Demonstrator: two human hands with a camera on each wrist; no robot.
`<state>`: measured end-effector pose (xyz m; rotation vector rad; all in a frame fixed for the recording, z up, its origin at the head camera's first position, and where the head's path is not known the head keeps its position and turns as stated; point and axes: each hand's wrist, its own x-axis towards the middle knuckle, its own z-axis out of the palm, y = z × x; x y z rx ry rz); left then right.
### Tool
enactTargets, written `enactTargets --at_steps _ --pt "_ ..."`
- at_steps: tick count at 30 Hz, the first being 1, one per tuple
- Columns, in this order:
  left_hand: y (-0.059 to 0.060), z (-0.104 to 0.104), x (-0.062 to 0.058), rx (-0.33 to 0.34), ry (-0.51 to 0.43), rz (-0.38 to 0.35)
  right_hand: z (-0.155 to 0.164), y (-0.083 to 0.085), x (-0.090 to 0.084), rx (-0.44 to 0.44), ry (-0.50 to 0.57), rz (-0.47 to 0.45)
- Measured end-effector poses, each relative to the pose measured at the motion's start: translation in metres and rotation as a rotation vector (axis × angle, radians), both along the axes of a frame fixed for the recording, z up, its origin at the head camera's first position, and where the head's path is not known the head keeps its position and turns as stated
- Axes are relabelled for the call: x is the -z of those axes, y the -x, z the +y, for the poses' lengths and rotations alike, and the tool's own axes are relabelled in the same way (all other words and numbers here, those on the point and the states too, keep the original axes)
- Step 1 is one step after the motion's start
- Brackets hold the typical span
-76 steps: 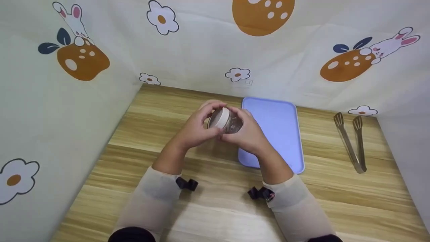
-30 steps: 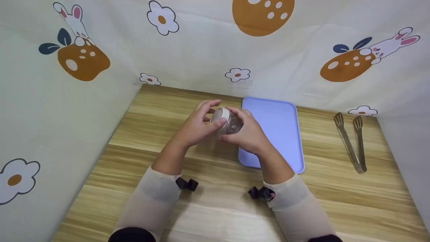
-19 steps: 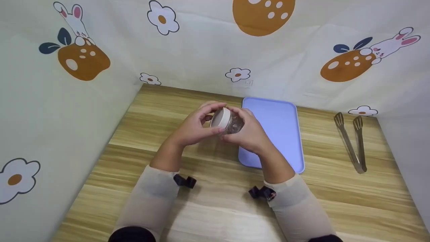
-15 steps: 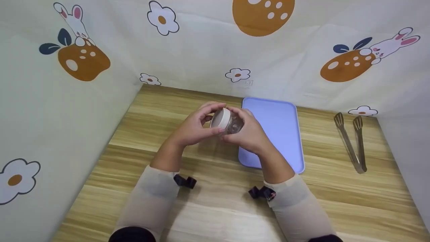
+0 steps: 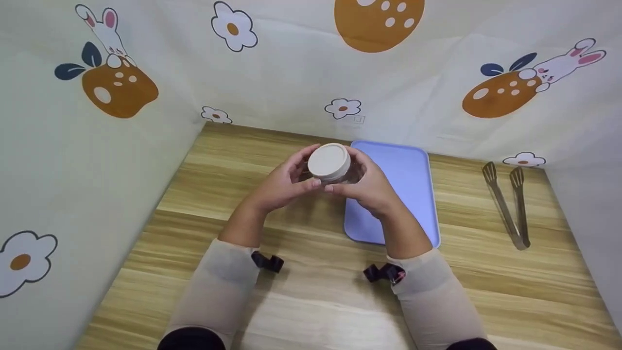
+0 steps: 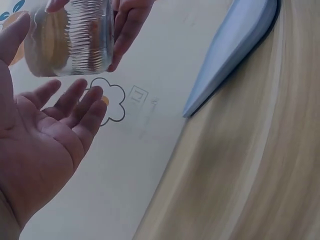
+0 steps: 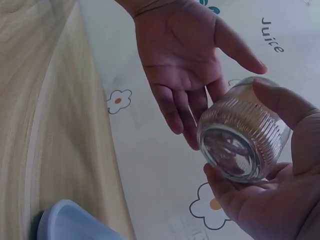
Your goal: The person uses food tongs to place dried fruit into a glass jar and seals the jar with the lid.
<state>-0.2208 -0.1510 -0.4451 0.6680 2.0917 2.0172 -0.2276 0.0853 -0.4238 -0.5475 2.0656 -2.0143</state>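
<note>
A small ribbed glass jar (image 5: 340, 175) with a white lid (image 5: 329, 163) is held above the wooden table, lid turned up toward the head camera. My right hand (image 5: 371, 189) grips the glass body; in the right wrist view its fingers (image 7: 280, 200) curl round the jar (image 7: 242, 145), whose clear base faces that camera. My left hand (image 5: 282, 184) lies beside the jar with palm and fingers spread (image 6: 45, 140). Its fingertips (image 7: 180, 120) are close to the glass (image 6: 70, 42); whether they touch it I cannot tell.
A light blue tray (image 5: 408, 194) lies flat on the table just right of the hands, also visible as the tray (image 6: 235, 45) edge. Metal tongs (image 5: 522, 241) lie near the right wall. Patterned cloth walls close in the left, back and right sides.
The jar has tipped so its lid faces upward instead of leftward, and it sits slightly higher. My left hand's fingers have come off the lid and spread out.
</note>
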Motion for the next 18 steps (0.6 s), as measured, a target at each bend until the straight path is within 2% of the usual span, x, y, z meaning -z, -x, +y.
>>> enactTargets --at_steps 3,5,7,12,18 --pt "0.001 0.003 0.001 -0.012 -0.013 -0.006 0.001 0.002 0.001 -0.031 0.048 -0.039" --pt "0.001 0.004 0.002 -0.030 -0.012 -0.011 0.001 0.003 0.003 -0.034 0.038 -0.058" --pt "0.002 0.005 0.003 -0.054 0.004 -0.018 0.002 0.005 0.004 -0.024 -0.006 -0.069" --pt "0.005 0.004 0.008 -0.101 0.089 -0.035 0.006 0.011 0.007 0.020 -0.193 -0.068" --pt "0.011 0.002 0.022 -0.085 0.121 -0.074 0.011 0.018 0.016 0.001 -0.226 -0.166"
